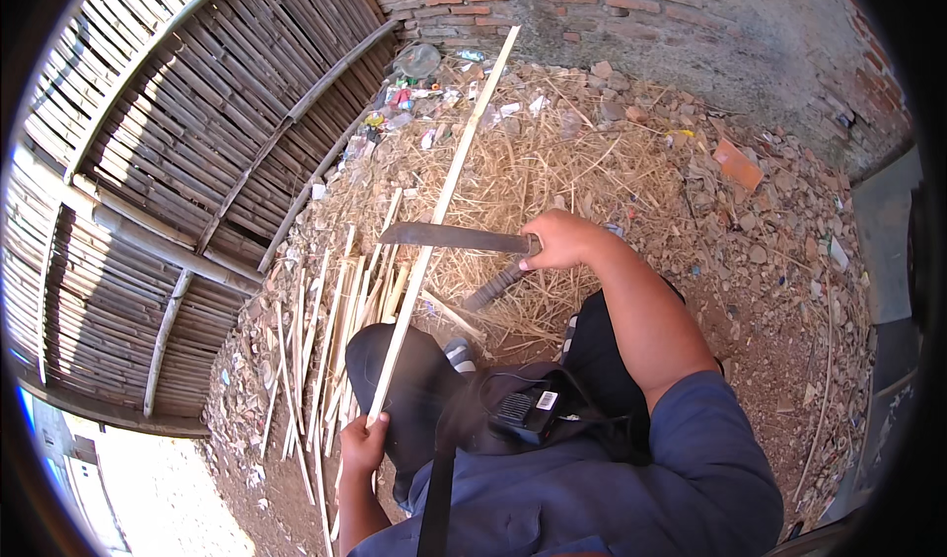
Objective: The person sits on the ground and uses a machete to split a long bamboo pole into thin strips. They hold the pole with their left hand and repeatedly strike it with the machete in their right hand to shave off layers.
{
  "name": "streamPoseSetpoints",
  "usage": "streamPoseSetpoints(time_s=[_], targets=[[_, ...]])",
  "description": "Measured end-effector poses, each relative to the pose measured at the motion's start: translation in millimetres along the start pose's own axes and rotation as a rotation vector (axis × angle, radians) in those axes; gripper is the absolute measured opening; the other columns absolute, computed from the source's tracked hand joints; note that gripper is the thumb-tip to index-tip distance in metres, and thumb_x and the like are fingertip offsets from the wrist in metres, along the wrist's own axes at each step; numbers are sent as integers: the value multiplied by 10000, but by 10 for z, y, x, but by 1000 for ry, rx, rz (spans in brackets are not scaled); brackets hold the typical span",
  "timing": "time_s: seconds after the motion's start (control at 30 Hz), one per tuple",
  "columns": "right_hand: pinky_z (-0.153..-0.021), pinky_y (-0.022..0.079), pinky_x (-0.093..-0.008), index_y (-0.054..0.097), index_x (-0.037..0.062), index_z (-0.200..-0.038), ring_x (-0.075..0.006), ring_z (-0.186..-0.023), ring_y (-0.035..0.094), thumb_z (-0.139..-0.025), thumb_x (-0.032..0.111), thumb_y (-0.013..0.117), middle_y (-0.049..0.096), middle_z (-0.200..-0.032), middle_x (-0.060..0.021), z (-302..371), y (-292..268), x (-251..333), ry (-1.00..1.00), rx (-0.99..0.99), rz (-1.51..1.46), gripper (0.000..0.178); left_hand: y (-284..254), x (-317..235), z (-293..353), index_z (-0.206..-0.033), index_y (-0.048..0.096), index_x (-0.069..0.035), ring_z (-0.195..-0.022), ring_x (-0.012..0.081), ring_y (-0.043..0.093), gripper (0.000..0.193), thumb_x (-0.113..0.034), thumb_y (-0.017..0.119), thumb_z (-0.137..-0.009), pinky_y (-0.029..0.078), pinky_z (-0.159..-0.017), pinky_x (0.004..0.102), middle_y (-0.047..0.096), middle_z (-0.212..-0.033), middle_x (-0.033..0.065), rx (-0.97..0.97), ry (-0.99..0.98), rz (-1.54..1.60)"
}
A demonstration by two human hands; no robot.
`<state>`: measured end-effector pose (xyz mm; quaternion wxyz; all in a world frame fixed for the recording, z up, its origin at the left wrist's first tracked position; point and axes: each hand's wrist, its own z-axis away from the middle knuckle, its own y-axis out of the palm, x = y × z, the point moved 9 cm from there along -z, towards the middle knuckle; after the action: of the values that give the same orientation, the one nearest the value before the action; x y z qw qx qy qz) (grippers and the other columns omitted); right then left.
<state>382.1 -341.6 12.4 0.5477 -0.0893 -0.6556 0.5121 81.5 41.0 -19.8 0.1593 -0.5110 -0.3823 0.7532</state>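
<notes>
A long pale bamboo strip slants from near my left side up and away toward the wall. Its near end is closed in my left hand, beside my left knee. My right hand grips a machete at its handle end, out in front of me. The dark blade points left and crosses over the strip, with its tip past the strip's left edge; whether they touch, I cannot tell. Just below my right hand is a dark ribbed rod, slanting down to the left.
Several cut bamboo strips lie in a pile by my left leg. Straw and shavings cover the ground ahead. Rubble and litter surround them. A bamboo wall stands at left, a brick wall at the far side.
</notes>
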Motion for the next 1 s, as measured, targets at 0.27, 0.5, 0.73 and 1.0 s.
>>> streamPoseSetpoints(time_s=[0.27,0.5,0.73,1.0], targets=[[-803,544,-427,741,57,-1037,-320,-903,712,-800,381,815,726,-933,-179,21,-154,-245,150,-59,-12,409,22,60,-18,-806,690,43,-595,100,514,449,-386,729,-935,418,-546,336,588,-593,38,-14,6,-20],[-761,536,-454,739,69,-991,-342,-845,704,-785,361,827,718,-865,-161,-8,237,228,-51,111,93,369,30,109,-7,-788,681,41,-590,86,481,429,-358,731,-938,400,-530,329,566,-581,21,-34,2,75],[-795,535,-441,743,74,-1027,-327,-894,703,-799,392,811,717,-922,-167,-34,-120,-276,122,-62,-16,397,22,-3,3,-771,653,36,-601,110,496,474,-399,693,-957,402,-553,355,558,-596,38,11,-3,-19],[-785,541,-454,745,70,-1054,-337,-909,703,-795,359,815,725,-940,-169,6,154,85,-21,62,92,395,20,-61,11,-757,624,39,-601,121,489,516,-429,677,-967,391,-559,359,536,-593,44,35,-9,-43]])
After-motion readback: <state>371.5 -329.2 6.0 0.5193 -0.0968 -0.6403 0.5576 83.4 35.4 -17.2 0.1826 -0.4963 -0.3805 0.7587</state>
